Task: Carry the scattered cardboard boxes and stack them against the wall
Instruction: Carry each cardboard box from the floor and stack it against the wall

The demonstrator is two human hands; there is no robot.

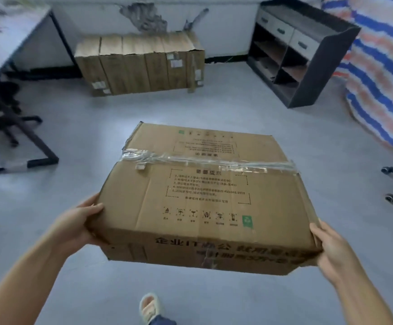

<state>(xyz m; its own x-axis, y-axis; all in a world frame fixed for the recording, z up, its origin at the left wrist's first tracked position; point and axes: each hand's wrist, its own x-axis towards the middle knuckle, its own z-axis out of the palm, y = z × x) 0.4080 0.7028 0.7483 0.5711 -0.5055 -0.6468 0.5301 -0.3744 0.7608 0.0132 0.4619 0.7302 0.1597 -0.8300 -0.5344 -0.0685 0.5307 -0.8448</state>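
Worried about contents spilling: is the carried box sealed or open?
Sealed: the box has its top flaps shut, with clear tape across the seam.

You had even, cool, fairly bright light, with a pale glare patch on the floor [111, 118] just beyond the cardboard box [205, 195]. The tape [205, 161] across its top glinted. Blur smeared the desk [8, 38] at the left edge, and the wide lens bent the frame's edges.
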